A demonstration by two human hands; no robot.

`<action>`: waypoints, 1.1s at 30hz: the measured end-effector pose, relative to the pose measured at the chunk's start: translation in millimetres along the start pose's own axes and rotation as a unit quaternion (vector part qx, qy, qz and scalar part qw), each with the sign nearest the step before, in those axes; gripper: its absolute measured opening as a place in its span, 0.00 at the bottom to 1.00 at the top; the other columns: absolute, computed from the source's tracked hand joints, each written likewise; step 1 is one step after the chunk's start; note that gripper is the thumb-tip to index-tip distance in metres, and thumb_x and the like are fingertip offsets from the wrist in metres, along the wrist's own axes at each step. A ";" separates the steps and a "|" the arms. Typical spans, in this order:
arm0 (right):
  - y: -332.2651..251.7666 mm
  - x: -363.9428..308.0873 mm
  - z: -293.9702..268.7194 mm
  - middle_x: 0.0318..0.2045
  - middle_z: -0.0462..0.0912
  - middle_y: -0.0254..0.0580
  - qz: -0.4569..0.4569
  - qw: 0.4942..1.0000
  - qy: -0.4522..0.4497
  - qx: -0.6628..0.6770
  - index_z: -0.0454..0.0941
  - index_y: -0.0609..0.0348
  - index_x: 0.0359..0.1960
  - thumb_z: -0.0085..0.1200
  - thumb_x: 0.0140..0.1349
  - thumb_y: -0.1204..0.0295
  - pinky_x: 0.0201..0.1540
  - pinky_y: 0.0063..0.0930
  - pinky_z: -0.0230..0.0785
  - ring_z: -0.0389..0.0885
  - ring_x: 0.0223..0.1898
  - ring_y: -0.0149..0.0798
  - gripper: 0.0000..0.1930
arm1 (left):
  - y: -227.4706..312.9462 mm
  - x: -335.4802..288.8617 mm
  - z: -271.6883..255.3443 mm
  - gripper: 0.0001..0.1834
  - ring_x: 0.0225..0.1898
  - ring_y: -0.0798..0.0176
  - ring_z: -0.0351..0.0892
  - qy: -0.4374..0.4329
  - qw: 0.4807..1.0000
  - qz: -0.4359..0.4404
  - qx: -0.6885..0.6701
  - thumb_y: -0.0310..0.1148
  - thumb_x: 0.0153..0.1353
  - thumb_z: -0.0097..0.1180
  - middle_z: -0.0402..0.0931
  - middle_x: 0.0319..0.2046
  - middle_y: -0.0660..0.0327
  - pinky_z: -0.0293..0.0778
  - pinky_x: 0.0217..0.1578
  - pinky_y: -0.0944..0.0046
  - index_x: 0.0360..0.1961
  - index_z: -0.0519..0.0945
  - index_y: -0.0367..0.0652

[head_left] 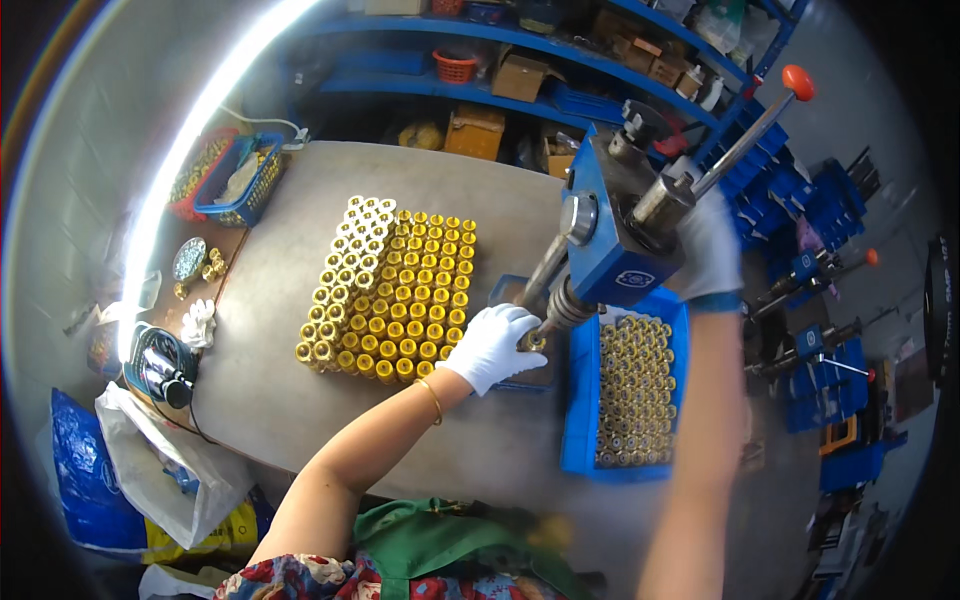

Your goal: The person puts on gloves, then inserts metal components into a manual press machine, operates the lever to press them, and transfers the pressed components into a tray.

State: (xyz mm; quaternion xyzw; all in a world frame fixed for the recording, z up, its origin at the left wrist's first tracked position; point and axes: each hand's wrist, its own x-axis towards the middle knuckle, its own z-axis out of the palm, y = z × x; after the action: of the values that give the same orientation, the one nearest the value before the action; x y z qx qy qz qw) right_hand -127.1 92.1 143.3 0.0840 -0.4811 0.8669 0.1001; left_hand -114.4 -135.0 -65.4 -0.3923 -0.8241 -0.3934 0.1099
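My left hand (490,348), in a white glove, is closed around a small brass fitting (532,342) at the base of a blue hand press (622,215), just below its spindle. Its fingers partly cover the fitting. My right hand (710,245), also gloved, is smeared by motion beside the press head, close to the lever (745,140) with its orange knob. The press hides its fingers in part. Left of my left hand stand rows of brass fittings (415,295), with a raised layer on their left side. A blue bin (580,430) right of the press holds more fittings.
Baskets of small parts (238,190) sit at the table's (270,390) far left. A black device (165,365) and crumpled white gloves (199,324) lie at the left edge. Blue shelves (420,85) stand behind, with more presses (810,270) at right.
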 end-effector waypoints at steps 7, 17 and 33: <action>-126.6 -135.9 73.5 0.35 0.74 0.37 -0.030 0.950 -0.109 -0.292 0.73 0.68 0.47 0.40 0.68 0.64 0.52 0.30 0.65 0.74 0.42 0.34 0.17 | -7.8 -1.4 13.6 0.23 0.50 0.50 0.78 -0.030 0.999 -0.030 -0.022 0.45 0.47 0.70 0.82 0.40 0.54 0.71 0.54 0.54 0.40 0.84 0.40; 21.0 -202.1 -4.4 0.71 0.56 0.56 0.146 0.861 0.099 -0.476 0.45 0.71 0.73 0.44 0.61 0.80 0.71 0.30 0.46 0.58 0.71 0.46 0.37 | -0.6 1.8 1.5 0.22 0.48 0.51 0.78 -0.066 0.995 -0.075 -0.001 0.45 0.48 0.70 0.81 0.40 0.55 0.70 0.53 0.57 0.39 0.84 0.41; 21.0 -18.4 -71.8 0.30 0.84 0.52 0.000 0.699 0.019 -0.715 0.84 0.61 0.34 0.50 0.66 0.59 0.37 0.34 0.74 0.82 0.31 0.47 0.17 | 6.4 6.4 -14.1 0.17 0.41 0.48 0.78 0.014 0.994 -0.085 -0.061 0.38 0.48 0.71 0.80 0.37 0.53 0.74 0.45 0.54 0.35 0.82 0.40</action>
State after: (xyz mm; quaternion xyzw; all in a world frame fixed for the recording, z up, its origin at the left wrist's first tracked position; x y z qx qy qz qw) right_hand -118.3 140.7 84.1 -0.0290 -0.9542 0.2630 0.1394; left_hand -115.8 -139.3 -49.2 -0.3215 -0.8272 -0.4564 0.0634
